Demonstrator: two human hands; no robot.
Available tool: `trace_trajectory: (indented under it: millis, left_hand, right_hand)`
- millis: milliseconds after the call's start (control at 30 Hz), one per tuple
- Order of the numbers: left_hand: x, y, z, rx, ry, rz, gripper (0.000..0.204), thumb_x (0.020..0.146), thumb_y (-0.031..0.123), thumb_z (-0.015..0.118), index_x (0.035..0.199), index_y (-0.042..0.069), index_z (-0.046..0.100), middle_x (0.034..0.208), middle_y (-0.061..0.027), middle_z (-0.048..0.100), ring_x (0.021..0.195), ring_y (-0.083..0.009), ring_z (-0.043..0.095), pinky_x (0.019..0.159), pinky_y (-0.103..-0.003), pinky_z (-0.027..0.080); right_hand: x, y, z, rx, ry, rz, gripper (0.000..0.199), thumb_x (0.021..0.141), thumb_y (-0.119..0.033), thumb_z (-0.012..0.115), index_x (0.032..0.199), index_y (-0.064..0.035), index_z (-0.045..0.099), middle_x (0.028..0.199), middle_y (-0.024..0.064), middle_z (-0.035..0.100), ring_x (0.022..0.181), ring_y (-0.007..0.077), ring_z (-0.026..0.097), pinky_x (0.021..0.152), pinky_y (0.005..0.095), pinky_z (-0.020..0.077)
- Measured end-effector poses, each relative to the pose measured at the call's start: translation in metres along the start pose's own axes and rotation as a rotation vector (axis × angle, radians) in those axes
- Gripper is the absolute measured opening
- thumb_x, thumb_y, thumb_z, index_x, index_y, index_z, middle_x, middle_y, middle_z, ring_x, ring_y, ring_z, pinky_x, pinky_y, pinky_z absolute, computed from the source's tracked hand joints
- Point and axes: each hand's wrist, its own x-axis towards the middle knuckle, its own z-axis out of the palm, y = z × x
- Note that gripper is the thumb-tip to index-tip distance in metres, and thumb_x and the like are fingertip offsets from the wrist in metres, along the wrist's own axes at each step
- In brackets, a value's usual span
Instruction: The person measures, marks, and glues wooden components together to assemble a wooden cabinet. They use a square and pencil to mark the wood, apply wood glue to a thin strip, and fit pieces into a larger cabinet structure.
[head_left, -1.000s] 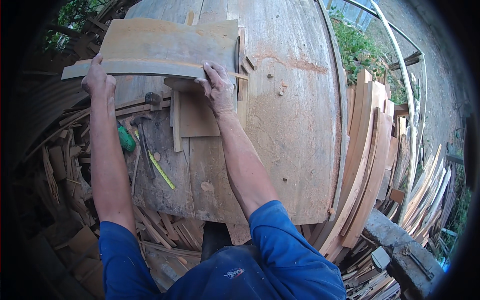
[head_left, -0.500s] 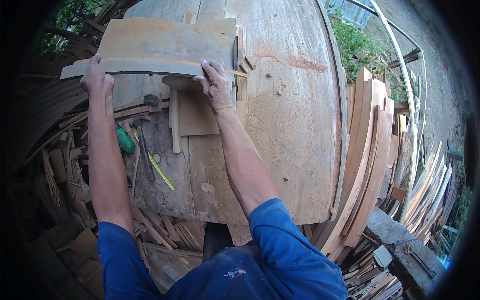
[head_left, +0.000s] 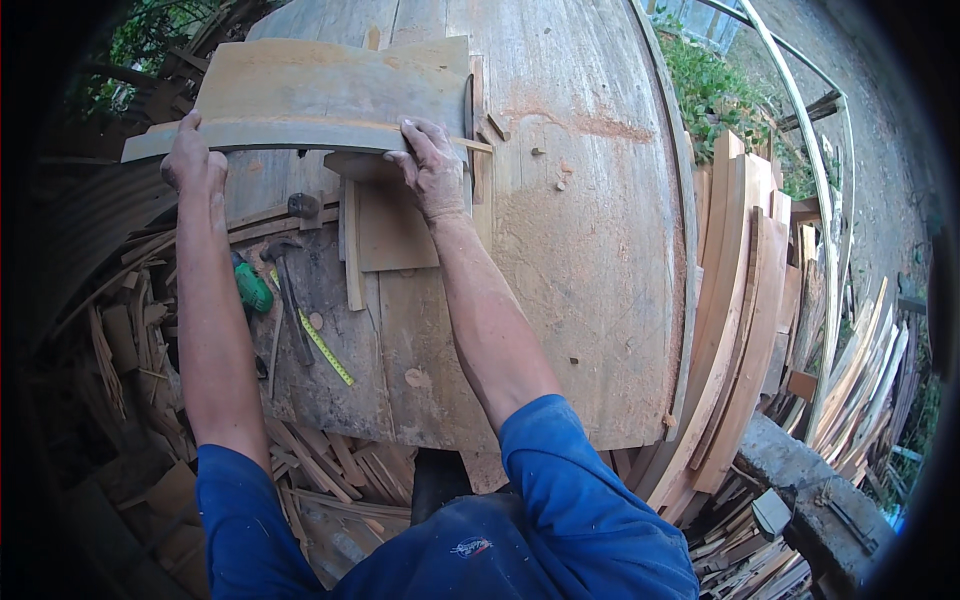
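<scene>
A long, slightly curved wooden strip runs along the near edge of a wide, dusty wooden board. My left hand is closed around the strip near its left end, the thumb up on top. Toward the other end my right hand grips it, fingers bent over the upper edge. From beneath the right hand a thin slat end sticks out. Below the strip, a box-like piece of brown boards stands on the wooden worktable, partly hidden by my right forearm.
Left on the table lie a claw hammer, a yellow tape measure blade, a green tool and a dark mallet head. Sawdust and small offcuts dot the right side. Long planks lean against the right edge.
</scene>
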Motion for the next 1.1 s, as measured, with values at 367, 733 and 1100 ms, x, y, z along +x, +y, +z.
trace_trajectory:
  millis: [367, 733, 1100]
  left_hand:
    - [-0.003, 0.002, 0.003, 0.072, 0.009, -0.027, 0.064, 0.079, 0.012, 0.079, 0.126, -0.018, 0.047, 0.119, -0.0173, 0.064, 0.099, -0.0258, 0.068, 0.085, -0.037, 0.06]
    - [-0.004, 0.004, 0.008, 0.077, 0.04, -0.008, 0.052, 0.078, 0.005, 0.077, 0.116, -0.018, 0.05, 0.115, -0.0193, 0.064, 0.093, -0.0275, 0.069, 0.081, -0.042, 0.062]
    - [-0.002, 0.001, 0.01, 0.009, -0.02, -0.028, 0.057, 0.081, 0.007, 0.078, 0.123, -0.016, 0.048, 0.118, -0.0196, 0.063, 0.099, -0.029, 0.068, 0.085, -0.039, 0.061]
  right_hand:
    - [0.004, 0.003, 0.0, 0.003, 0.0, -0.009, 0.048, 0.076, -0.023, 0.077, 0.118, -0.0046, 0.063, 0.116, 0.0131, 0.063, 0.108, 0.0368, 0.058, 0.099, 0.0472, 0.0464]
    - [0.005, 0.005, 0.001, -0.015, -0.015, 0.017, 0.049, 0.077, -0.026, 0.076, 0.12, -0.0058, 0.063, 0.119, 0.0126, 0.063, 0.111, 0.0344, 0.059, 0.107, 0.0501, 0.0415]
    - [0.005, 0.008, 0.004, -0.007, -0.026, 0.03, 0.049, 0.078, -0.027, 0.076, 0.12, -0.0061, 0.063, 0.12, 0.0121, 0.062, 0.114, 0.0339, 0.058, 0.11, 0.0514, 0.0396]
